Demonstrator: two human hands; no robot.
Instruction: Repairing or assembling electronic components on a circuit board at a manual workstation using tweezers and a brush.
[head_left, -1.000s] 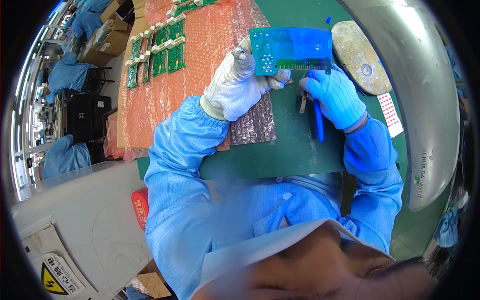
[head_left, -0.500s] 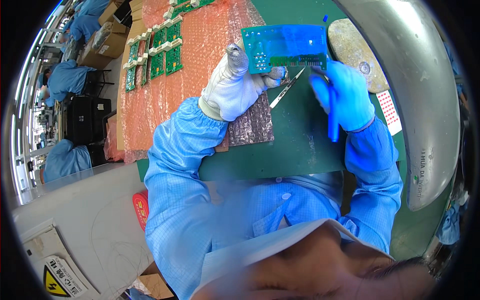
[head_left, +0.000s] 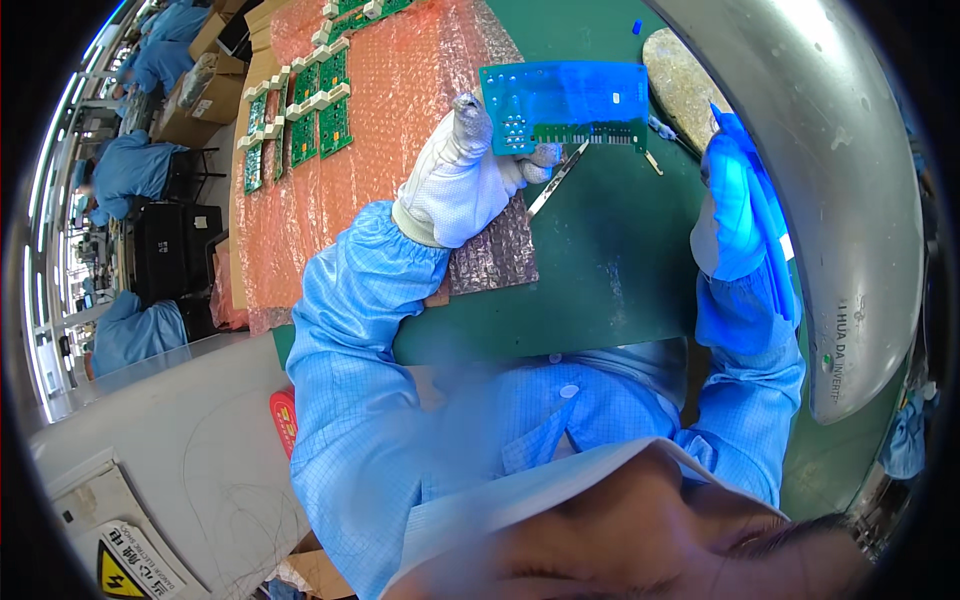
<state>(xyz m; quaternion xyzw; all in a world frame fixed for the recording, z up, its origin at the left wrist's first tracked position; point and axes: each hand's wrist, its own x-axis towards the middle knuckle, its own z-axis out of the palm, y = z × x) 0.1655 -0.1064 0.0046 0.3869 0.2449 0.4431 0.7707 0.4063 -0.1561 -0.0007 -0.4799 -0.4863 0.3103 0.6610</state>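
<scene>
My left hand (head_left: 462, 172), in a white knit glove with dark-stained fingertips, grips a green circuit board (head_left: 570, 105) by its left and lower edges. The board's solder side faces up under blue light. Off to the right, beside the lamp hood, is my right hand (head_left: 728, 215), gloved and lit bright blue, its fingers curled. A thin, pointed, blue-lit thing (head_left: 752, 155) runs along it; its kind cannot be made out. Below the board, pale tweezers (head_left: 556, 182) lie on the green table. A slim dark tool (head_left: 662, 128) rests right of the board.
A large grey metal lamp hood (head_left: 850, 200) curves over the right side. Under it lies a flat speckled stone (head_left: 680, 85). At left, several circuit boards with white connectors (head_left: 318, 102) sit on pink bubble wrap (head_left: 400, 90). Co-workers in blue (head_left: 135, 175) are farther left.
My right hand has moved right, away from the board to the lamp hood. The blue pen it held is no longer clearly seen. My left hand still holds the board, slightly lower.
</scene>
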